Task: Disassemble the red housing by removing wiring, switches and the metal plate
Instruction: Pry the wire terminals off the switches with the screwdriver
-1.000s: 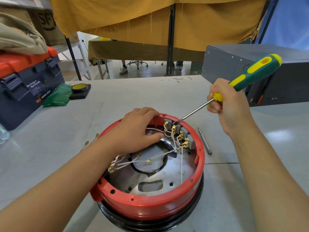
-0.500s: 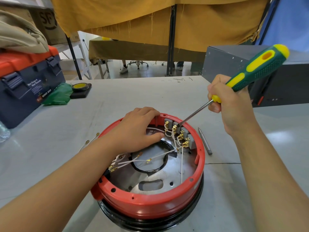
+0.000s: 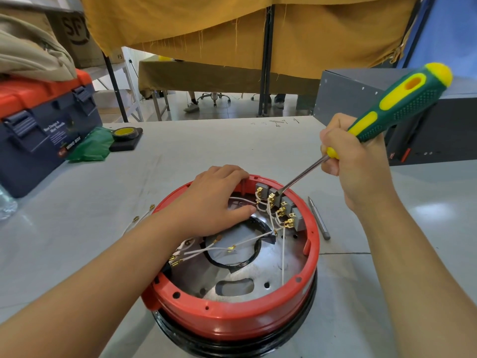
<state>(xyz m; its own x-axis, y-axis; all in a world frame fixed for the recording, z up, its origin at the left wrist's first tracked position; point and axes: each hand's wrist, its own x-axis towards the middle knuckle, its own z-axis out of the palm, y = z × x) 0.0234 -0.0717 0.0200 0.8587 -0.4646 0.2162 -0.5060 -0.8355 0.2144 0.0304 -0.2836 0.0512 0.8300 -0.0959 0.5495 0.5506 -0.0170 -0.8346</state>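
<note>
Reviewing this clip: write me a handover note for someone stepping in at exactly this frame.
Left hand: resting flat on the far-left rim of the red housing, steadying it.
Right hand: gripping the green-yellow screwdriver, tip set among the grey switches on the far inner wall.
Done: several white wires lie loose, terminals free; two more sit on the table left of the housing.
Left: switches still mounted and wired; metal plate still inside.
A spare metal bit lies right of the housing.

toolbox [image 3: 38,140]: "WING BOX"; cardboard box [image 3: 77,34]: probably "SF"; other print illegible
</note>
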